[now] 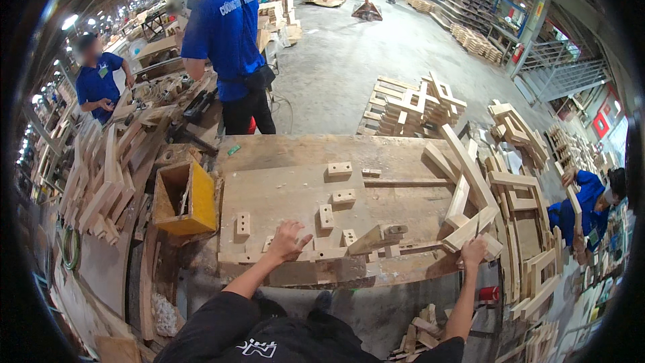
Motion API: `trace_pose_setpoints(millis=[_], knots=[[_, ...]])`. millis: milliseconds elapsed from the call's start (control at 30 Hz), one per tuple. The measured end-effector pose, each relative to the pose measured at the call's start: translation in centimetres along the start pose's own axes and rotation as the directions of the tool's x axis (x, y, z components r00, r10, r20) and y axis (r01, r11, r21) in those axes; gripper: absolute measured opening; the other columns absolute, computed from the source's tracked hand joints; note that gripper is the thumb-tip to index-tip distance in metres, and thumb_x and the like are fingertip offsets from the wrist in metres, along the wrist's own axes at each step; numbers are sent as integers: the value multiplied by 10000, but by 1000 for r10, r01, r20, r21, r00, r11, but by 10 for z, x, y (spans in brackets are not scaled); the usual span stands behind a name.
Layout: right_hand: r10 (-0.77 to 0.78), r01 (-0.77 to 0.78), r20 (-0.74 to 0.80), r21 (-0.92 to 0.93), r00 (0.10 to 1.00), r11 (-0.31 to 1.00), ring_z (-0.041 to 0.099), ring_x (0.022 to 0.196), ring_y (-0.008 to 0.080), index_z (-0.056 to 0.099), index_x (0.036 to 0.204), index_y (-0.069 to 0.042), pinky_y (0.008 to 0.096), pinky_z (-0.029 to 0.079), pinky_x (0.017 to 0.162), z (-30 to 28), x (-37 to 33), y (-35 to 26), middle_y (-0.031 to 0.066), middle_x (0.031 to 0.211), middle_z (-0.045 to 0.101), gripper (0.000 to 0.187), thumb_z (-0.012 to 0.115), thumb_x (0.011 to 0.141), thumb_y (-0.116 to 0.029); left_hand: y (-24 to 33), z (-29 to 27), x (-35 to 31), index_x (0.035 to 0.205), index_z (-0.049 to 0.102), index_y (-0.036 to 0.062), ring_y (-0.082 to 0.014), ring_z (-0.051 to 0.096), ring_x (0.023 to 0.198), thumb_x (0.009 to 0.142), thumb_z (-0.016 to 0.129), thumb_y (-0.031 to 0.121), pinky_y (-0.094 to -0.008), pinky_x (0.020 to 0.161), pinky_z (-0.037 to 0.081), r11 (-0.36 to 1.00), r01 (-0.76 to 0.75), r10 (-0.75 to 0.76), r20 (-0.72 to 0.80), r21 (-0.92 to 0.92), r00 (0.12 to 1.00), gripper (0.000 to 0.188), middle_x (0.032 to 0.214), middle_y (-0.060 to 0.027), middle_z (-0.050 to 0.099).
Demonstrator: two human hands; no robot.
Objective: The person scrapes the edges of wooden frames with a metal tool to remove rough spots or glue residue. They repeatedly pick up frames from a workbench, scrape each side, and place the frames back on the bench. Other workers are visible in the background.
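My left hand [290, 240] is open above the near part of the wooden workbench [289, 151], fingers spread and holding nothing. Around it lie small wooden blocks with drilled holes, among them one block [242, 224] to its left and another block [326, 216] to its right. Farther right, my right hand [474, 250] is closed beside the near end of an angled wooden frame piece [470, 228]. A thin dark stick seems to rise from its fingers; its kind is too small to tell. Between my hands, a shaped wooden piece [369, 238] stands at the bench's near edge.
A yellow-sided box [201, 198] stands at the bench's left, beside stacked wooden frames [101, 181]. More frames [534, 275] are piled on the right. A red cup [489, 294] sits below my right forearm. People in blue shirts are on both sides, one [232, 40] just beyond the bench.
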State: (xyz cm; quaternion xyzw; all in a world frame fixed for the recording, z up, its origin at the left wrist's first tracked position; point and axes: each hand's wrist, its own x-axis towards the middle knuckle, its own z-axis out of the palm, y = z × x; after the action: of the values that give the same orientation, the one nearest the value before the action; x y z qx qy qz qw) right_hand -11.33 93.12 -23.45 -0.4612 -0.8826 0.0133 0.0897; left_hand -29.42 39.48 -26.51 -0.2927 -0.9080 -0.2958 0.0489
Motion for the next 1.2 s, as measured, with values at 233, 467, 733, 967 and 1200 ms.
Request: trace_pose_setpoints(millis=[233, 467, 733, 967, 1200], knots=[[142, -138, 55, -63, 988, 988, 588, 1087, 431, 469, 1220, 120, 639, 284, 1017, 19, -18, -72, 275, 1098, 634, 937, 624, 736, -667, -12, -5, -8, 1038, 613, 3, -356, 507, 1122, 890, 574, 445, -467, 965, 385, 998, 50, -50, 4, 37, 999, 469, 1147, -213, 574], [234, -273, 204, 191, 951, 943, 578, 1020, 450, 502, 1243, 58, 547, 413, 934, 0, 13, -56, 254, 1142, 602, 789, 700, 759, -532, -16, 1, 4, 958, 657, -2, -389, 578, 1014, 867, 605, 443, -454, 929, 436, 997, -55, 52, -44, -58, 998, 457, 1078, -225, 620], [-557, 605, -297, 97, 776, 791, 600, 929, 384, 505, 1273, 36, 484, 453, 844, -78, -97, -159, 223, 1059, 634, 726, 700, 800, -479, -11, -25, -80, 1049, 565, 38, -356, 483, 1190, 901, 607, 386, -470, 1007, 369, 969, -65, 11, -223, -238, 975, 381, 1199, -176, 528], [-783, 836, -344, 7, 518, 549, 620, 849, 327, 508, 1300, 17, 429, 488, 765, -225, -158, -290, 196, 986, 662, 674, 699, 835, -432, -91, -127, -180, 1025, 616, 68, -330, 543, 1117, 815, 689, 117, -435, 942, 423, 976, -32, -75, -471, -216, 879, 227, 1096, -120, 595], [-966, 987, -226, -75, 122, 142, 640, 769, 269, 511, 1326, -2, 374, 522, 687, -298, -183, -518, 169, 914, 690, 624, 699, 871, -385, -216, -284, -278, 1023, 572, 36, -351, 563, 1054, 864, 612, 89, -450, 905, 429, 867, 498, -176, -940, -7, 293, 173, 1086, -131, 601]])
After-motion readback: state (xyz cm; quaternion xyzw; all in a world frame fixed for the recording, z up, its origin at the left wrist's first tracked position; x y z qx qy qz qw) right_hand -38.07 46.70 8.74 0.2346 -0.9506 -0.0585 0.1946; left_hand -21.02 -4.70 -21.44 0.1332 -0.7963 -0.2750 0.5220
